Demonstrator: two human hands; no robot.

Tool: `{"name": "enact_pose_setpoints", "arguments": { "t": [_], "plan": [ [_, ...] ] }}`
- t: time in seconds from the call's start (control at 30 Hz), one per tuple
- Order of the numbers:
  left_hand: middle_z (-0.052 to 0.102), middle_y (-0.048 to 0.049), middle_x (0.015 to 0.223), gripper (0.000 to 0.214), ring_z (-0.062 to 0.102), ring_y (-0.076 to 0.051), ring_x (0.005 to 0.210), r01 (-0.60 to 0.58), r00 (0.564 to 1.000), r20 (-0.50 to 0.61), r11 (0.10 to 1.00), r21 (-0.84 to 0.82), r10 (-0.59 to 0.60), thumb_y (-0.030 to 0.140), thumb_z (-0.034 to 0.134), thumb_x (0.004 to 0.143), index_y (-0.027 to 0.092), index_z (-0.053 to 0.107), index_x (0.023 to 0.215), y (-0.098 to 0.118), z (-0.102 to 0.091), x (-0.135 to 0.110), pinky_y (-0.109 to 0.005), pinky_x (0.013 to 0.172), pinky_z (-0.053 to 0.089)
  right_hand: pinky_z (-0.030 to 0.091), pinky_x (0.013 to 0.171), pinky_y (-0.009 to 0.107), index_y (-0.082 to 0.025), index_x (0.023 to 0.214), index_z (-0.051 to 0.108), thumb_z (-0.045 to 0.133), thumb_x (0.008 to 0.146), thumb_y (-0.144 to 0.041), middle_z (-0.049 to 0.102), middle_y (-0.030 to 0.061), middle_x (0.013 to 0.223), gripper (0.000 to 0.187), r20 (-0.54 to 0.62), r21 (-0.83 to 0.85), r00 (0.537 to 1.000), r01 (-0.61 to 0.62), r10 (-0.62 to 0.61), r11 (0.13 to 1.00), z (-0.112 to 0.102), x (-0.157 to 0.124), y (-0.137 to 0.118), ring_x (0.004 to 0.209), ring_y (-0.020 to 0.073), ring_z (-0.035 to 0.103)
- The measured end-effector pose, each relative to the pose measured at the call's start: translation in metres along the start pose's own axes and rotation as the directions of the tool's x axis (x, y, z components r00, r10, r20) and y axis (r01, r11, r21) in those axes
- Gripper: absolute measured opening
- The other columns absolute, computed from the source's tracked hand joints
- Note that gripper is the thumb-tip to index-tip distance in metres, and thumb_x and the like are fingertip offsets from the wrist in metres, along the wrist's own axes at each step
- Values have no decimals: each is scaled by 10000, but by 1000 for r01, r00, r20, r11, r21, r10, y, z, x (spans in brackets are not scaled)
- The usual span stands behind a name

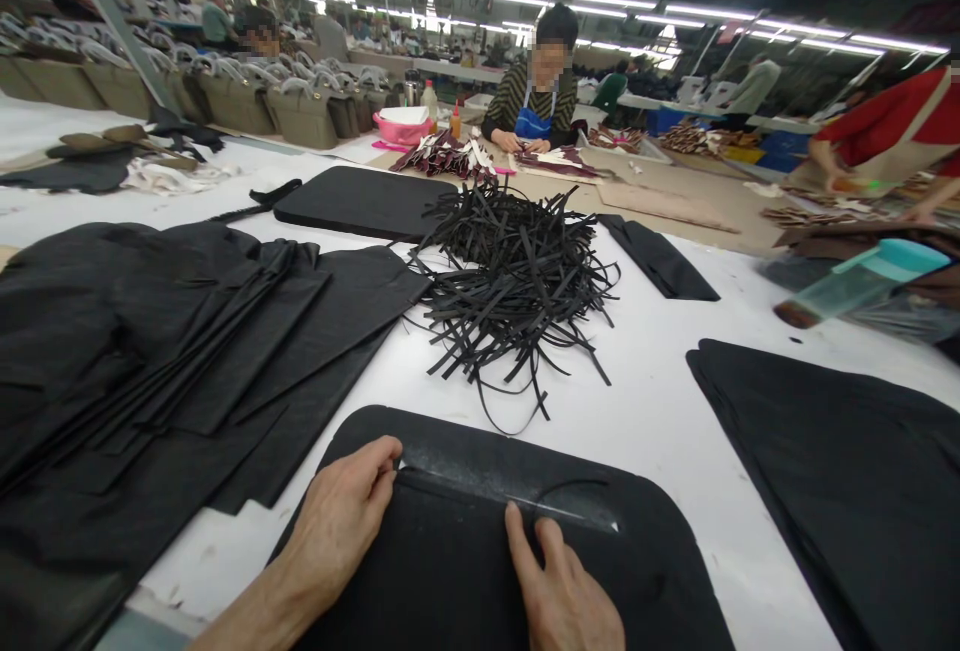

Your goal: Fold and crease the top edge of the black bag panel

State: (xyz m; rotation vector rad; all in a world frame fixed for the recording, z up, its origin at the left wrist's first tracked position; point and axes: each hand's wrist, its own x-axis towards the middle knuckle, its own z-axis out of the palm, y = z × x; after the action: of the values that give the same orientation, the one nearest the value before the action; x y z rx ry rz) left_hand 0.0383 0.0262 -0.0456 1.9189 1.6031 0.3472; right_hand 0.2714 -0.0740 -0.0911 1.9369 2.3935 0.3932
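A black rounded panel (450, 581) lies in front of me on the white table. Across its upper part runs a shiny band (480, 476), with a narrow black strip (450, 486) along its lower edge. Thumb and forefinger of my left hand (341, 511) are pinched together at the strip's left end. My right hand (566, 581) has its fingertips down on the strip further right, the other fingers curled. Beyond them the strip's loose end curves up over the band. Exactly how the right fingers grip it is partly hidden.
A tangled heap of black strips (525, 281) lies just beyond the panel. Black sheets (172, 361) are spread at left, and more black pieces (847, 471) lie at right. Behind are another black panel (360, 201), a teal-lidded bottle (862, 281) and a seated co-worker (540, 91).
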Motion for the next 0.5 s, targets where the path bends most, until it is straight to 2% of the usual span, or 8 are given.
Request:
{"name": "enact_pose_setpoints", "arguments": {
  "t": [0.23, 0.5],
  "plan": [
    [528, 36, 694, 169, 513, -145, 653, 38, 999, 4, 999, 11, -38, 156, 359, 791, 239, 499, 837, 4, -1, 2, -259, 619, 319, 526, 484, 223, -196, 1249, 519, 402, 664, 115, 636, 79, 1020, 673, 17, -20, 999, -42, 43, 999, 9, -4, -6, 681, 171, 643],
    [516, 47, 662, 174, 504, -138, 626, 65, 998, 22, 998, 20, -66, 128, 389, 764, 230, 509, 838, 3, 0, 6, -245, 592, 319, 525, 487, 215, -240, 1297, 467, 388, 687, 111, 627, 82, 1017, 708, -9, 52, 999, -46, 47, 998, 20, -9, -4, 756, 192, 657]
  ]
}}
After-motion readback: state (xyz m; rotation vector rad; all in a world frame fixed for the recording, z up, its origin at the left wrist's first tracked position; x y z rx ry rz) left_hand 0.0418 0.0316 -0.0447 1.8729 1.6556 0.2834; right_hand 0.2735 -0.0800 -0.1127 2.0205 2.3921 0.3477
